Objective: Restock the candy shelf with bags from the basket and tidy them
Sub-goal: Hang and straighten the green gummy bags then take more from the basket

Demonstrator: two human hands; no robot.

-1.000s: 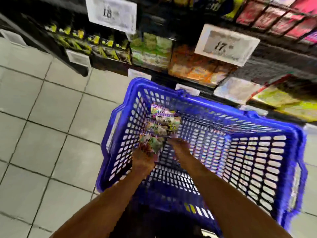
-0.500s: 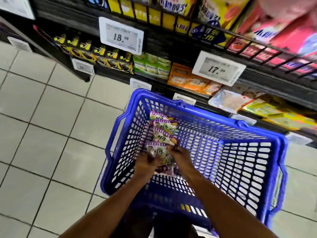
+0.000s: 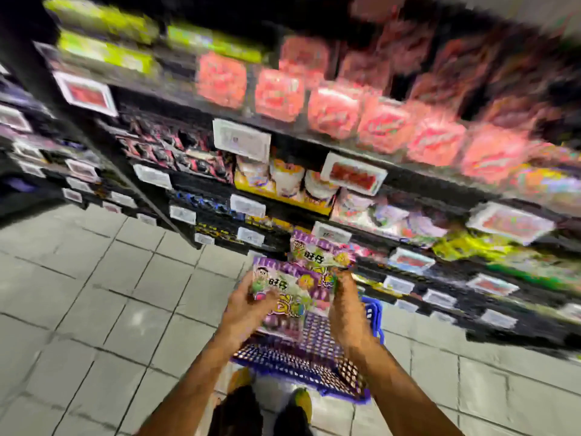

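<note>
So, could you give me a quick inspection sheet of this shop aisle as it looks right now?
Surface: grey tiled floor.
Job's things: purple candy bags, a bunch held above the blue basket; shelf ahead, blurred.
Clutter: nothing seen.
Hands: left hand and right hand each grip the bags from one side.
Cables: nothing seen.
Surroundings: red packets and white price tags on the racks; heavy motion blur.

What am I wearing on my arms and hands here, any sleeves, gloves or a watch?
Both forearms are bare to the frame's edge, no sleeves. The left hand and right hand wear no gloves. No watch or ring shows, though blur could hide a thin one.
</note>
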